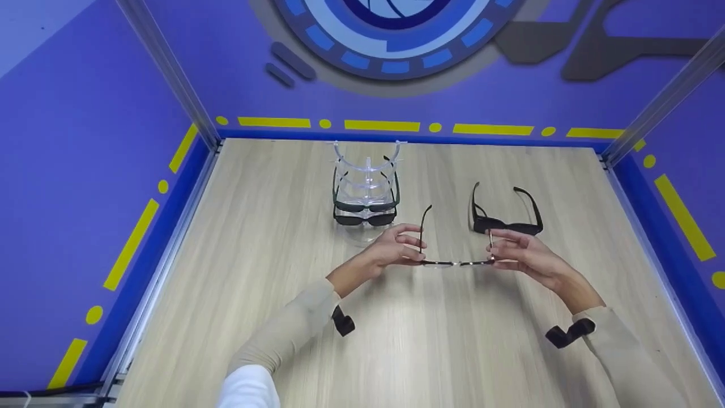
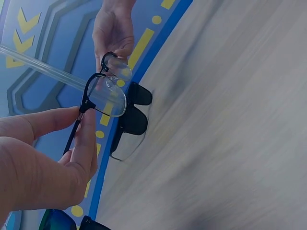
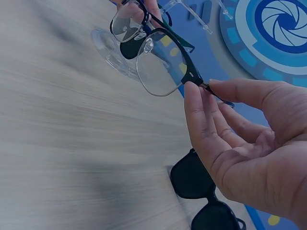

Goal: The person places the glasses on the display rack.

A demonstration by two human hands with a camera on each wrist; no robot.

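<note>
Both hands, left hand [image 1: 391, 249] and right hand [image 1: 524, 254], pinch clear glasses [image 1: 456, 263] at the hinges; stand [image 1: 367, 170] ahead, probably needs level carrying.

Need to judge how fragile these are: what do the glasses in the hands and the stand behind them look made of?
The clear-lens glasses, held by the left hand and right hand: thin dark rim, slim temples, probably metal, though I cannot be sure; transparent lenses showing the table through. The stand: colourless see-through plastic, likely acrylic, with glossy edges. The table: pale matte wood-grain surface, possibly laminate.
</note>
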